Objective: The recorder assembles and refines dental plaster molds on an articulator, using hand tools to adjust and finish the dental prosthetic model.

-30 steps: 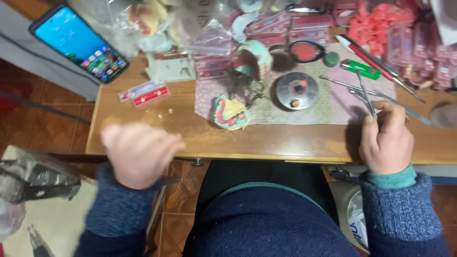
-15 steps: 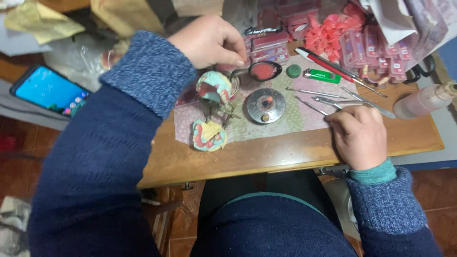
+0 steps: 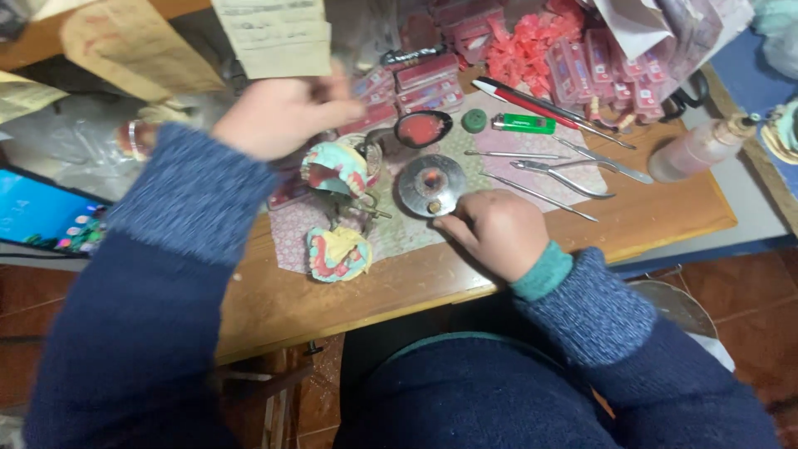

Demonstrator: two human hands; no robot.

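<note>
My left hand (image 3: 278, 112) is blurred and reaches over the far side of the table, above a teal and pink dental cast (image 3: 337, 166) and next to stacked pink boxes (image 3: 416, 83). Whether it holds anything is unclear. A second cast (image 3: 337, 254), pink and yellow, lies nearer me on the patterned mat (image 3: 399, 237). My right hand (image 3: 495, 233) rests on the mat with curled fingers, its fingertips at the rim of a round metal dish (image 3: 432, 183). Nothing shows in that hand.
Metal pliers (image 3: 557, 175) and thin steel instruments (image 3: 540, 198) lie right of the dish. Behind them are a green lighter (image 3: 524, 125), a red-filled bowl (image 3: 422, 129) and a pinkish bottle (image 3: 698, 150). A lit phone (image 3: 41, 216) sits at the left. Papers and pink packets crowd the back.
My left hand rose from below the table edge to the far side by the pink boxes. My right hand slid left from the instruments to the metal dish. The camera moved closer.
</note>
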